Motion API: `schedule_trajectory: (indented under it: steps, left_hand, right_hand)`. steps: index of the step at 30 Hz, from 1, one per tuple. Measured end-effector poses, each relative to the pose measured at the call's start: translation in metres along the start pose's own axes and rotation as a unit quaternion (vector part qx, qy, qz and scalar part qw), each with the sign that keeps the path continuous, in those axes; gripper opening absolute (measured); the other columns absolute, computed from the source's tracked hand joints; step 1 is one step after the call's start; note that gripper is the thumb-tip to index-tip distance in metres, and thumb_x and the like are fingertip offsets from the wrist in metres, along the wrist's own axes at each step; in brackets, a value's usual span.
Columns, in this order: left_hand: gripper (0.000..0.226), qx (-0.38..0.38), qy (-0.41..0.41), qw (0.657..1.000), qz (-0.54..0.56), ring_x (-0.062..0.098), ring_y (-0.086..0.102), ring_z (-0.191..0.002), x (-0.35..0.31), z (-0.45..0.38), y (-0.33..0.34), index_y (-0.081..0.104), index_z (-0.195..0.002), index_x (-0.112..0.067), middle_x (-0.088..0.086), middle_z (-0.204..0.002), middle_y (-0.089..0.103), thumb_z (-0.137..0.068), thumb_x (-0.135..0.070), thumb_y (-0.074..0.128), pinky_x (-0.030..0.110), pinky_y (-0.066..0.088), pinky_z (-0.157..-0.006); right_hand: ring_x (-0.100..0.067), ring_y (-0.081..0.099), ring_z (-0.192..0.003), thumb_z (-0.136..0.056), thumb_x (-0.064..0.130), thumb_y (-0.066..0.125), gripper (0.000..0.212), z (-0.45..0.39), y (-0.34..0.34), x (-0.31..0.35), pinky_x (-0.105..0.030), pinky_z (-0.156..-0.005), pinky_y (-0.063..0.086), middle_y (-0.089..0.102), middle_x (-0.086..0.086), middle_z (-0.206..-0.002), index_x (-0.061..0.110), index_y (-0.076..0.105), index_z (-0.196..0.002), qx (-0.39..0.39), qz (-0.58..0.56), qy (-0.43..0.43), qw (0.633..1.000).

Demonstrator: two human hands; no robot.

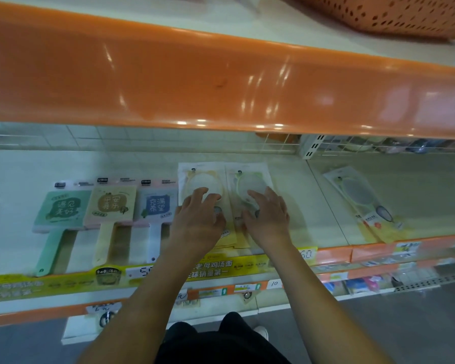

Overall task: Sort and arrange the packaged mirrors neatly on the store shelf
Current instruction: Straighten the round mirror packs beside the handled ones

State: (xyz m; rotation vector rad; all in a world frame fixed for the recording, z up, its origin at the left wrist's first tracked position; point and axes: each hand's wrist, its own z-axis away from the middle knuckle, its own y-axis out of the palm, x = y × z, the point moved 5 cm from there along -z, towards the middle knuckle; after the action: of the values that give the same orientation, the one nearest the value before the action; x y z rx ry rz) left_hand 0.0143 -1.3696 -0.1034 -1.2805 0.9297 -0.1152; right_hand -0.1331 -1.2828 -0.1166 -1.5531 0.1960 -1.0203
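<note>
Both hands are down on the white shelf (294,206), each on its own bagged mirror. The left hand (197,219) lies with fingers spread and only lightly bent on the yellow-rimmed mirror pack (195,174); the right hand (267,219) rests the same way on the green-rimmed mirror pack (250,174) just beside it. Neither seems to grip anything; they press and steady, as far as I can tell.

The two packs sit edge to edge, next to a row of three paddle mirrors: green (61,214), cream (111,206) and white-handled (156,206).

The risk, I'd say, is sliding. The bags look slick (so does the shelf), and a push from flat fingers could send one pack over its neighbour, or nudge the yellow one into the white-handled paddle mirror and skew that row. Off to the right a lone tilted mirror pack (363,203) lies well apart and askew, not yet brought into line; its lower end lies near the shelf's front edge.
</note>
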Motion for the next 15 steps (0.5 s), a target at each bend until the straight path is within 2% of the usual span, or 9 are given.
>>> schedule_trajectory:
  steps: [5, 10, 15]
  left_hand:
    - [0.048, -0.015, 0.01, 0.999, -0.029, 0.022, 0.027, -0.138, -0.032, -0.009, 0.008, 0.041, -0.136, -0.028, -0.002, -0.15, 0.029, -0.09, -0.037, 0.051, 0.04, 0.025, -0.108]
    - [0.048, 0.001, 0.034, 0.999, -0.038, 0.023, 0.028, -0.137, -0.075, -0.021, 0.03, 0.041, -0.137, -0.028, -0.002, -0.15, 0.029, -0.091, -0.036, 0.051, 0.04, 0.027, -0.107]
    - [0.048, 0.015, 0.071, 0.996, -0.043, 0.023, 0.03, -0.137, -0.124, -0.029, 0.06, 0.043, -0.137, -0.027, 0.0, -0.15, 0.031, -0.09, -0.036, 0.05, 0.041, 0.028, -0.106]
  right_hand:
    - [-0.027, 0.014, -0.147, -0.09, 0.036, 0.059, 0.044, 0.0, -0.027, -0.018, -0.047, -0.116, 0.021, 0.028, 0.002, -0.156, 0.035, 0.052, -0.133, -0.067, -0.061, -0.019, 0.996]
    - [-0.026, 0.024, -0.144, -0.087, 0.036, 0.063, 0.04, -0.012, -0.053, -0.055, -0.05, -0.111, 0.029, 0.034, 0.003, -0.151, 0.034, 0.057, -0.126, -0.101, -0.067, -0.016, 0.992]
    - [-0.034, 0.037, -0.136, -0.08, 0.04, 0.059, 0.041, -0.014, -0.073, -0.101, -0.054, -0.105, 0.037, 0.047, -0.006, -0.142, 0.028, 0.064, -0.119, -0.155, -0.084, -0.014, 0.984]
